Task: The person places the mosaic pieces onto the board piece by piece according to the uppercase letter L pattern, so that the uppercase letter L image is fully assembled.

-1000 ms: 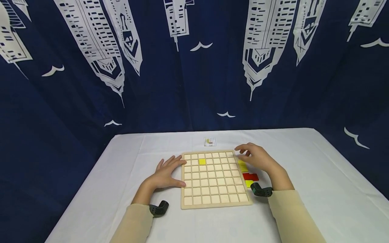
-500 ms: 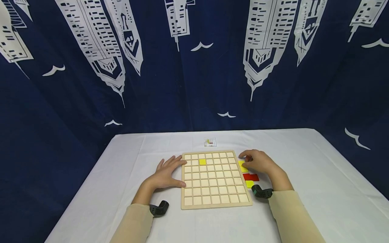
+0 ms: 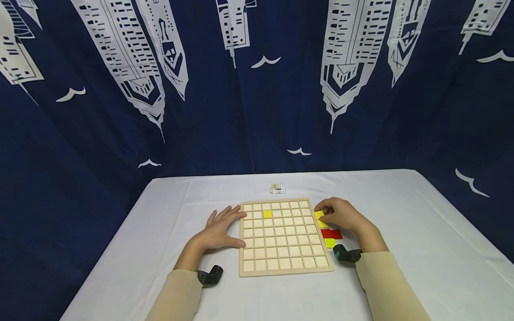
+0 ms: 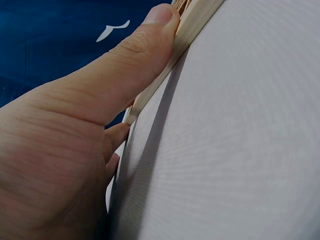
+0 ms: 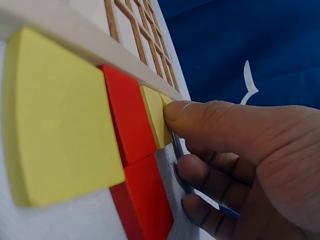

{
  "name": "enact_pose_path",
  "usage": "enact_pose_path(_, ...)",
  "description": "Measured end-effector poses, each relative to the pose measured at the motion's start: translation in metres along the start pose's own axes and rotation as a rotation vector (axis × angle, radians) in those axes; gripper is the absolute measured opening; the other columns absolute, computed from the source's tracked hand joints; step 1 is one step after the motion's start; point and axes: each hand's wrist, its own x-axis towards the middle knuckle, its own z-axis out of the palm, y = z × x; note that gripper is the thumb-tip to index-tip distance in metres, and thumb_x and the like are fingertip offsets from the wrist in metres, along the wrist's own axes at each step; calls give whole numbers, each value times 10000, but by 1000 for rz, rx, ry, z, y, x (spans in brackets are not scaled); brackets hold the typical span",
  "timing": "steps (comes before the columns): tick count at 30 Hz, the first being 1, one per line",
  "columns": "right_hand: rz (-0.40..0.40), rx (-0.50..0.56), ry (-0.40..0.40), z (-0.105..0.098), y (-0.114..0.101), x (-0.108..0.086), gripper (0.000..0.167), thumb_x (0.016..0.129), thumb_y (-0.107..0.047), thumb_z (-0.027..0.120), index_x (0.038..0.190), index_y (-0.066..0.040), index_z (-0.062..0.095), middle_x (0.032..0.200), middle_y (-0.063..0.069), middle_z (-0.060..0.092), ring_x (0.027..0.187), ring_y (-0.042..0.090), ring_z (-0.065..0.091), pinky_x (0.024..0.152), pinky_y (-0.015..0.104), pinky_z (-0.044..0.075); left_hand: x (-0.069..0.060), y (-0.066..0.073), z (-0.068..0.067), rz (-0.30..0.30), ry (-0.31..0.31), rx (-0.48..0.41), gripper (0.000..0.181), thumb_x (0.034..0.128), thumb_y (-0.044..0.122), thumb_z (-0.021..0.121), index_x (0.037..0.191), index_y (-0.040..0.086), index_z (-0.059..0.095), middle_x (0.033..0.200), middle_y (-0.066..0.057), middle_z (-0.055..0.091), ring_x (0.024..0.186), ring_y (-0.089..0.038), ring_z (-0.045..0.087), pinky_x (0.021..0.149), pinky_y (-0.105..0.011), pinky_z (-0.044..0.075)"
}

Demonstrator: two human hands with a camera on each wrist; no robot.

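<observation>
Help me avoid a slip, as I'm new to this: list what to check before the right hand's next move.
1. Pale wooden grid board braced: ok, the left hand touches its left edge.
2. Flat yellow square tile seated: ok, it sits in the second row from the far side, third column from the left.
3. Right hand on a piece: ok, it pinches the farthest loose yellow tile.
4. Pinch firm: cannot tell, fingers hide much of that piece.
5. Two flat red tiles off the board: ok, beside its right edge.
6. Small printed grid card legible: cannot tell, too small.
</observation>
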Motion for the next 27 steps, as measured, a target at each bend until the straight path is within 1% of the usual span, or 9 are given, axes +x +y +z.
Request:
enact_pose_path(6, -27, -21, 12, 1, 2, 2, 211, 847, -57, 713, 1057, -48, 734, 874, 44, 574, 825, 186, 498, 719, 283, 421, 0, -1, 1, -6, 11, 11, 943, 683, 559, 849, 1492, 283, 450, 1675, -34, 240, 1576, -314, 106, 1247, -613, -51)
enact_pose_path(12, -26, -29, 13, 1, 0, 1, 202, 856, -59, 714, 1057, -51, 735, 887, 48, 563, 848, 191, 497, 733, 293, 421, 0, -2, 2, -5, 5, 6, 943, 688, 560, 848, 1494, 280, 447, 1678, -32, 230, 1578, -312, 95, 1247, -613, -60)
enact_pose_path(16, -38, -24, 12, -1, -2, 0, 196, 857, -50, 717, 1052, -43, 735, 878, 55, 553, 833, 193, 492, 716, 294, 415, 1, -2, 2, -9, 0, 13, 948, 692, 563, 844, 1501, 283, 438, 1680, -28, 223, 1579, -305, 91, 1248, -606, -60)
enact_pose_path(21, -27, -26, 12, -3, -3, -2, 189, 862, -62, 717, 1050, -58, 737, 871, 43, 547, 827, 187, 494, 708, 280, 412, 1, -1, 2, -7, 6, 9, 945, 688, 561, 847, 1495, 277, 446, 1678, -34, 231, 1577, -314, 99, 1247, -613, -58)
enact_pose_path(25, -52, -24, 26, -2, -5, -1, 189, 864, -82, 729, 1053, -69, 738, 876, 40, 554, 823, 184, 495, 709, 279, 422, 1, -1, 2, -10, 7, 13, 943, 687, 553, 850, 1493, 275, 447, 1676, -38, 237, 1576, -318, 102, 1246, -617, -50)
enact_pose_path(27, -81, -21, 30, -1, -7, 0, 196, 865, -90, 736, 1061, -76, 736, 889, 44, 563, 825, 182, 497, 716, 284, 433, 0, -1, 2, -11, 10, 18, 943, 688, 550, 850, 1493, 273, 447, 1674, -41, 242, 1575, -319, 107, 1246, -618, -43)
